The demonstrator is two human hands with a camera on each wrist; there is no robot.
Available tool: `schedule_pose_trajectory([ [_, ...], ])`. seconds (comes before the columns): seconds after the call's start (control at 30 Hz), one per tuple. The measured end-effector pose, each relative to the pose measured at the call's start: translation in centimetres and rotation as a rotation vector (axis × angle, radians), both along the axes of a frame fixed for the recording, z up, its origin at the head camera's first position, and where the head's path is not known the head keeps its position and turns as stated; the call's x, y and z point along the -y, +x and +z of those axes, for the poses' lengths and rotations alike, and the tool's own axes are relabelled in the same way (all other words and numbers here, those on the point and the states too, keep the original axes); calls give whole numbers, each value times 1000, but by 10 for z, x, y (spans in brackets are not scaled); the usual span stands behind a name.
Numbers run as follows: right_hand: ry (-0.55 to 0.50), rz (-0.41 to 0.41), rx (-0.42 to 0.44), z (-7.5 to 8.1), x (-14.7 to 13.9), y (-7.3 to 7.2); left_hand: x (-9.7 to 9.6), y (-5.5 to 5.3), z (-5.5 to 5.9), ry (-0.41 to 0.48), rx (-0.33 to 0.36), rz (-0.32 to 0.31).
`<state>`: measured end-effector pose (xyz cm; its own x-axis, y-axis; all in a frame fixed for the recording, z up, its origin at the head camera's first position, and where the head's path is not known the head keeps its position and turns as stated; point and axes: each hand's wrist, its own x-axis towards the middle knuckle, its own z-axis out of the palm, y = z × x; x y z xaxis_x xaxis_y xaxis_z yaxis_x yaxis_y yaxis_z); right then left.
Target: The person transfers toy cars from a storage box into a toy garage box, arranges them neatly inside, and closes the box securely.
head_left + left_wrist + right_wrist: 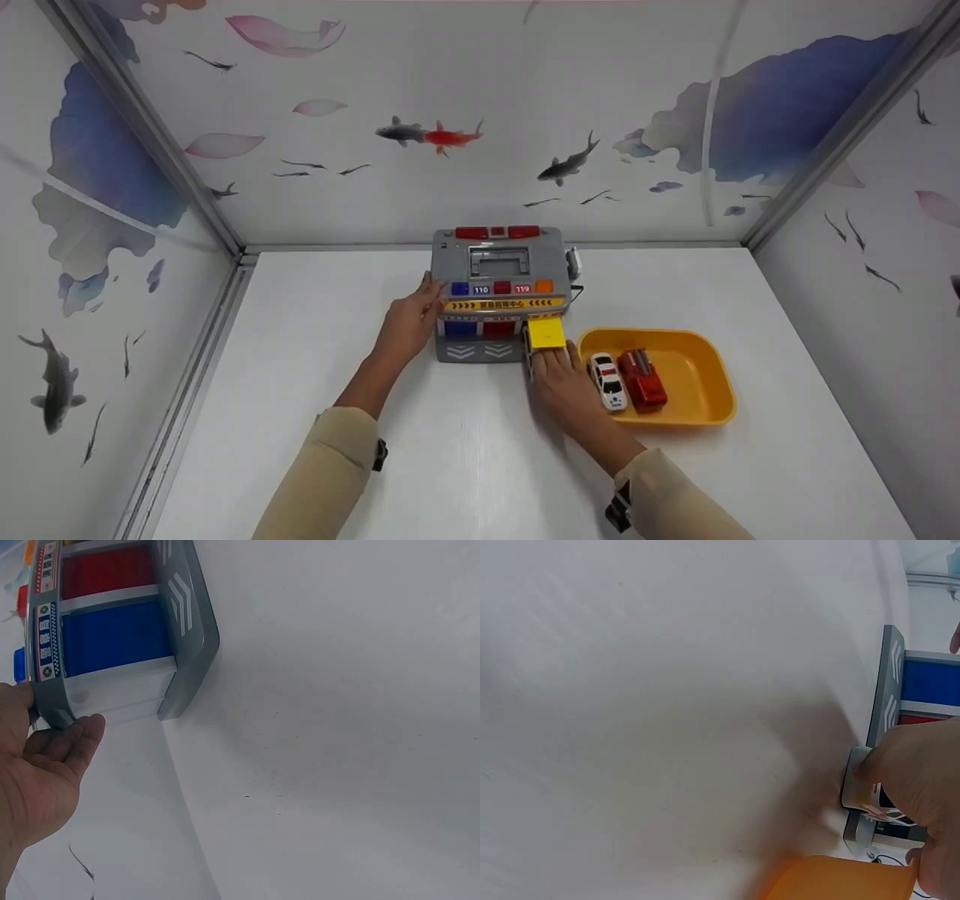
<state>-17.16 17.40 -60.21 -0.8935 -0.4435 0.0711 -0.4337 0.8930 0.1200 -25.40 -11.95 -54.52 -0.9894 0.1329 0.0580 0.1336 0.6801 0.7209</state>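
A grey toy garage stands against the back wall, with red lights on its roof. Its blue door and red door are down, while the yellow door is swung up and outward. My left hand grips the garage's left roof edge, fingertips curled below the overhang. At the yellow-door bay, my right hand pinches a white toy vehicle with orange markings. Most of that vehicle is hidden by the hand.
Right of the garage lies a yellow-orange tray. Inside it, a white toy police car sits beside a red toy fire truck. Printed walls enclose the white table at the back and sides.
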Motion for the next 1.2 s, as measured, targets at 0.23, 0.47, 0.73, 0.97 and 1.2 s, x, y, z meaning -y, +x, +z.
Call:
schedule_pose_trajectory([
  [0.23,48,-41,28,1,2,-1,-1,1,1,7,7,0],
  [0.47,32,-66,10,4,3,-5,-3,-1,1,6,17,2],
  [0.73,77,-72,-5,0,3,-1,-3,-1,2,11,3,-8],
  [0.97,94,-73,-5,-1,6,13,-2,-2,2,9,7,-3],
  [1.2,154,-87,48,-2,8,17,-1,1,1,30,22,-2],
])
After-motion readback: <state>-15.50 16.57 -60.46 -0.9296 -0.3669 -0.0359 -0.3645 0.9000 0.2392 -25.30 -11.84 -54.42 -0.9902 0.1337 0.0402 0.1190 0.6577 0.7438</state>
